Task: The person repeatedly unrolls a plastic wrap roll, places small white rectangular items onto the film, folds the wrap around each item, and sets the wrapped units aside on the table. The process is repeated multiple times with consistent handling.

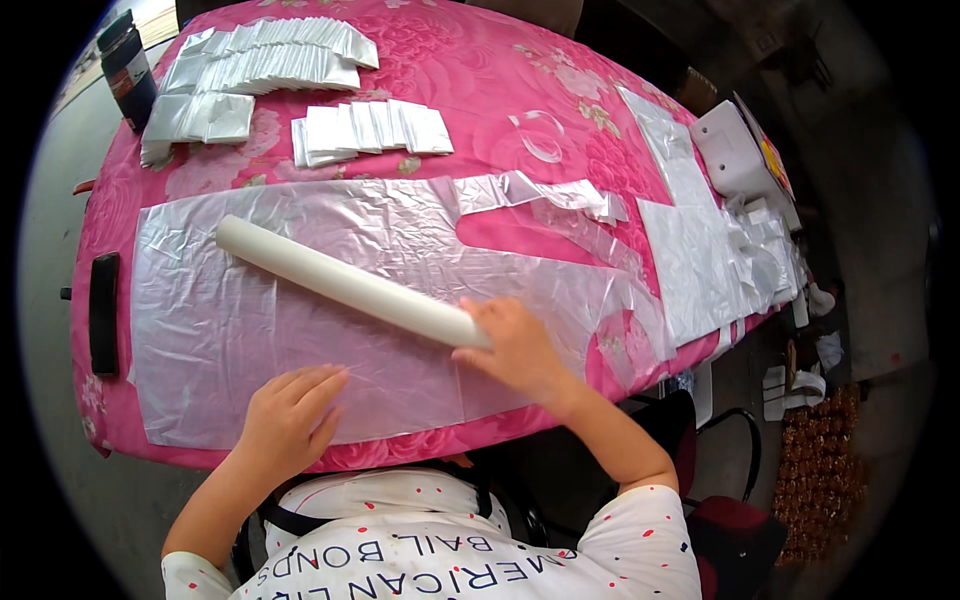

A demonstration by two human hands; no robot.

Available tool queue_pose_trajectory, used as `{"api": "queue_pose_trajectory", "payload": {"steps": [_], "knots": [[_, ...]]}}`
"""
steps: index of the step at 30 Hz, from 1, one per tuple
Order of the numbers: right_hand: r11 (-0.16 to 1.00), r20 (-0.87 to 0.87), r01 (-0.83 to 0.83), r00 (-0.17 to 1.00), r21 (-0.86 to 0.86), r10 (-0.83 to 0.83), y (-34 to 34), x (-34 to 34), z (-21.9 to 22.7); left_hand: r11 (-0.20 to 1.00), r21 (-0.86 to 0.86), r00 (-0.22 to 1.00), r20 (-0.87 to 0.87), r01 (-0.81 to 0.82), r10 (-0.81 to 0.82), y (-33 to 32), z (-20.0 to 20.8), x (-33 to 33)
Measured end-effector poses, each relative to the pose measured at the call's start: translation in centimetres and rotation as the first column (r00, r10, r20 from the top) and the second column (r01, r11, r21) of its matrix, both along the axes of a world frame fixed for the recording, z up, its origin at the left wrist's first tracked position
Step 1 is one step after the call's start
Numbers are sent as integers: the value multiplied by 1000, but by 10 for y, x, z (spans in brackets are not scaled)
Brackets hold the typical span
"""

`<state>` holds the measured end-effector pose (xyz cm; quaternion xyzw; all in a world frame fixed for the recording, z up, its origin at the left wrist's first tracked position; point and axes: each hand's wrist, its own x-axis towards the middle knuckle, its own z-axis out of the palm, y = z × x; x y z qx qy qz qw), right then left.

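Observation:
A thin see-through plastic apron [230, 370], with cut-outs and loose straps at its right end, lies spread on the table. Across it slants a long white tube [340, 283], its far end up to the left. My right hand [515, 345] is wrapped round the tube's near right end. My left hand [290, 412] is above the apron's near edge, fingers stretched out, palm down and holding nothing. Whether its fingertips touch the plastic I cannot tell.
Folded white plastic packets [255, 70] lie in rows at the far left, with a smaller row [372, 130] beside them. A dark bottle [127, 75] and a black bar [104, 313] are at the left edge. Flat plastic stacks [690, 270] and a white box [730, 150] lie right.

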<state>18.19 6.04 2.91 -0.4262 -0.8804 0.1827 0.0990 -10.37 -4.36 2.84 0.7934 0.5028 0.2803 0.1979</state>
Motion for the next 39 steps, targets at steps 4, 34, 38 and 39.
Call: {"api": "queue_pose_trajectory", "payload": {"steps": [4, 34, 38, 39], "knots": [[956, -6, -286, 958, -66, 287, -55, 7, -5, 991, -21, 971, -207, -130, 123, 10, -4, 52], [647, -398, 689, 721, 327, -567, 15, 212, -41, 887, 77, 878, -202, 455, -433, 51, -20, 117], [574, -477, 818, 523, 46, -707, 26, 239, -51, 884, 85, 878, -196, 459, -437, 51, -18, 115], [586, -373, 789, 608, 185, -701, 26, 247, -55, 885, 87, 880, -189, 458, -437, 51, -18, 115]]}}
